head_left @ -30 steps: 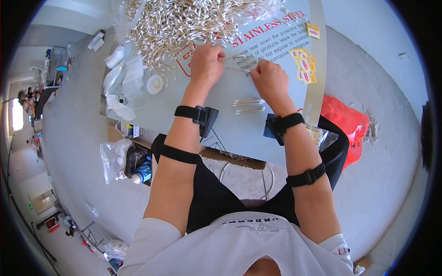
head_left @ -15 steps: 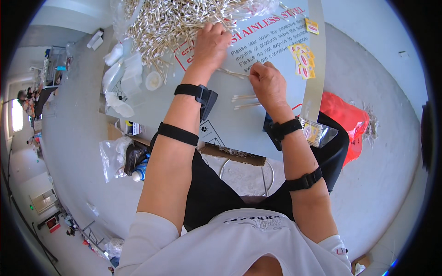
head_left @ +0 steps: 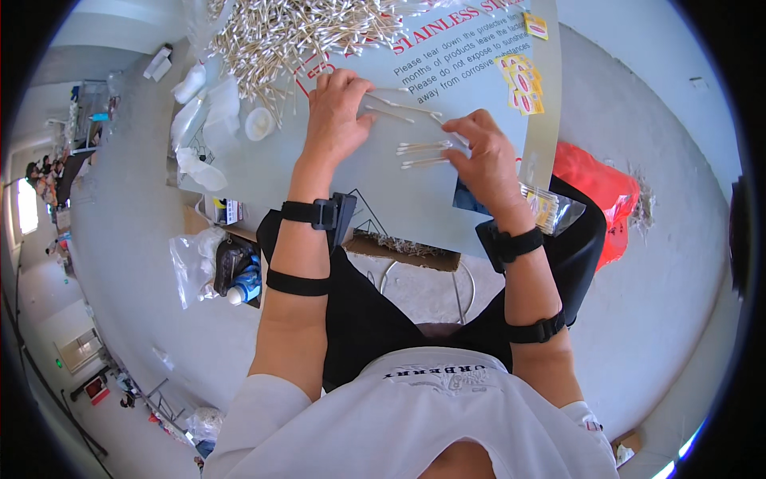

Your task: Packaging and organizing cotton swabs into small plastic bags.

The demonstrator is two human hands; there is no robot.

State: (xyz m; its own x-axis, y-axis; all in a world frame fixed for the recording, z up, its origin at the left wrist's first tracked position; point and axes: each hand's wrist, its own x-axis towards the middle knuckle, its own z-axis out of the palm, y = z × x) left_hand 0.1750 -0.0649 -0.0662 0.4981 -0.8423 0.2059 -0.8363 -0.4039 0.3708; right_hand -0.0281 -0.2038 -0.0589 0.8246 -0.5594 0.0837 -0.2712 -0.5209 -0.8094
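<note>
A big heap of thin cotton swabs with white tips sits on the flat grey worktop, maybe for easy reach. The bare left hand has its fingers apart by loose swabs. Next, a small row of swabs lies side by side, perhaps to stay neat. The bare right hand has parted fingers beside it. Yellow-and-white paper cards lie farther right.

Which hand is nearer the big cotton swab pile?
Left. The left hand is just in front of the cotton swab pile; the right hand is farther, toward the lower right.
</note>
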